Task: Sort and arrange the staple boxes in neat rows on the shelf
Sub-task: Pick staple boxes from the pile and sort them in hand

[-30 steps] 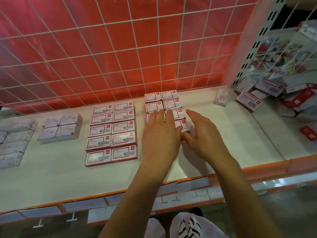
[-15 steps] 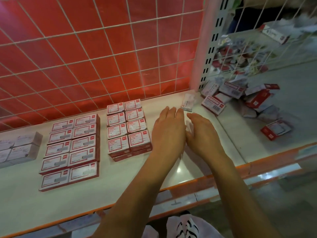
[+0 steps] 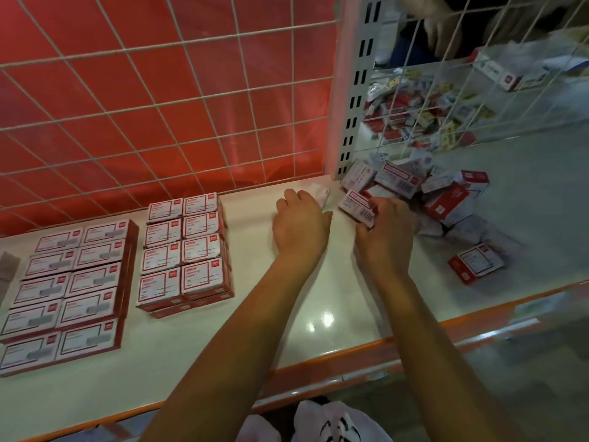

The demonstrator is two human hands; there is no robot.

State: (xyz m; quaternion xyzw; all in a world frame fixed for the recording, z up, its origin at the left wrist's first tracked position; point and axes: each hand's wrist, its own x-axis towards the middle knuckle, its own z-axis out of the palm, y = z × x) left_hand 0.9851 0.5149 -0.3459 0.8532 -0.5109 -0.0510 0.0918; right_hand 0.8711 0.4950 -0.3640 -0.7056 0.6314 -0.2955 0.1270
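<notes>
Many loose staple boxes (image 3: 446,202) heap beside the right hand (image 3: 384,237), by the post (image 3: 347,90).

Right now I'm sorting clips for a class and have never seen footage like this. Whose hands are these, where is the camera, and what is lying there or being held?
There is no machine here. These are a person's two bare hands, filmed by one wide-angle camera worn on the head. It looks forward and down, so the arms come in from the bottom edge. The white shelf carries staple boxes. On the left they lie sorted in a flat block and a stacked block, two columns each. On the right, past the upright post, lies a loose heap of unsorted ones. The right hand grips a red-and-white box at the heap's edge. The left hand curls its fingers over a small pale box near the red back panel. The picture does not show whether it grips that box.
</notes>
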